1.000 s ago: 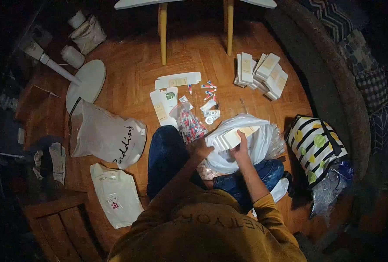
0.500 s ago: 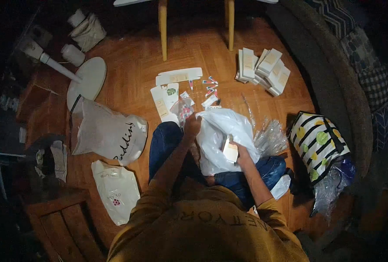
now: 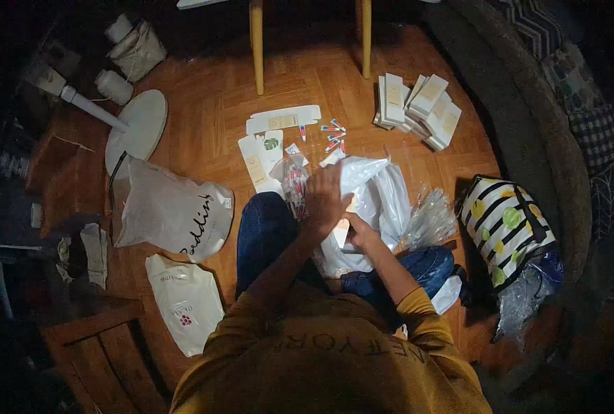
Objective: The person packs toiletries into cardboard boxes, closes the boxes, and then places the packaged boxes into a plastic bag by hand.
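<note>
In front of my crossed legs, my right hand (image 3: 361, 232) grips a small white box (image 3: 342, 238), partly covered by my fingers. My left hand (image 3: 325, 200) is raised beside the box with its fingers stretched out; whether it touches the box I cannot tell. A white plastic bag (image 3: 391, 196) lies in my lap, its mouth loose behind both hands. Left of it is a clear bag of small red-tipped tubes (image 3: 294, 181). Several small tubes (image 3: 334, 136) lie on the floor beyond, next to opened white cartons (image 3: 255, 165).
White boxes (image 3: 427, 103) are piled at the upper right. Crumpled clear plastic (image 3: 431, 219) and a striped bag (image 3: 507, 221) lie to my right. To my left are a drawstring bag (image 3: 172, 203), a cream pouch (image 3: 184, 300) and a round-based stand (image 3: 144, 124). Table legs (image 3: 257, 52) rise ahead.
My left hand has let go of the white bag's rim and moved right and down toward the box. My right hand has moved the box left, and the bag's mouth has sagged.
</note>
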Action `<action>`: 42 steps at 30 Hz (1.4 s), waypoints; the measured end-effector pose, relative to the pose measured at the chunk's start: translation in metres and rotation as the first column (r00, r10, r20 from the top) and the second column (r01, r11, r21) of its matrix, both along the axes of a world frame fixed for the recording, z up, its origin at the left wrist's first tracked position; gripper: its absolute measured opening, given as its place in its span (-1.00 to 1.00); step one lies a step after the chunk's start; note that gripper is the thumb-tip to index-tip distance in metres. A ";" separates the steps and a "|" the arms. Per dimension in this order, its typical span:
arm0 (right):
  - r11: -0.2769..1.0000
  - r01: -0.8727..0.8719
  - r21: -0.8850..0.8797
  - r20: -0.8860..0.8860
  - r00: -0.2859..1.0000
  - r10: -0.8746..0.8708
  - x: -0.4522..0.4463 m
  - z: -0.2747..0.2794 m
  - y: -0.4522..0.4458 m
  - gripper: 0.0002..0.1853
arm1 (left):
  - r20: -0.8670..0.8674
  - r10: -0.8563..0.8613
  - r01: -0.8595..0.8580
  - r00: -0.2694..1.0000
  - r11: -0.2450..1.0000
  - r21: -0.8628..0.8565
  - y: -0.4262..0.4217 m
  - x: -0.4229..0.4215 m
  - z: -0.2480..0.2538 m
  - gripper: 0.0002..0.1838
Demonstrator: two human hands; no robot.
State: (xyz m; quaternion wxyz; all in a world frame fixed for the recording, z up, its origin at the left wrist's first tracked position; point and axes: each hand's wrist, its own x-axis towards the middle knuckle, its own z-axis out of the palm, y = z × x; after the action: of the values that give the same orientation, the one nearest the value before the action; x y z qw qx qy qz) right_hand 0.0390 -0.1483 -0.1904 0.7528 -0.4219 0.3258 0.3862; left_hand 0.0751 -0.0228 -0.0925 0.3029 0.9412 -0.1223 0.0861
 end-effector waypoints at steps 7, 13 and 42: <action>0.809 -0.504 -0.303 0.339 0.736 0.586 -0.016 -0.002 -0.030 -0.49 | -0.164 0.054 0.009 0.985 0.932 0.361 -0.036 -0.007 -0.042 0.19; 0.074 -0.195 -0.978 0.013 0.296 0.955 -0.019 -0.007 -0.101 -0.35 | -0.211 0.175 -0.044 0.962 0.859 0.511 -0.054 -0.001 -0.075 0.22; 0.907 0.282 -0.313 0.221 0.950 -0.219 0.265 -0.017 -0.314 -0.38 | -0.142 0.109 -0.121 0.984 0.989 -0.081 0.001 0.010 -0.006 -0.19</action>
State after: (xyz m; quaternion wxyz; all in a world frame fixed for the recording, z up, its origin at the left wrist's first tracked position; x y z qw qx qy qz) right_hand 0.3045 -0.4620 -0.2075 0.7382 -0.5335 0.3697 0.1838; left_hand 0.0852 -0.0214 -0.0981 0.3469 0.9359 -0.0426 0.0438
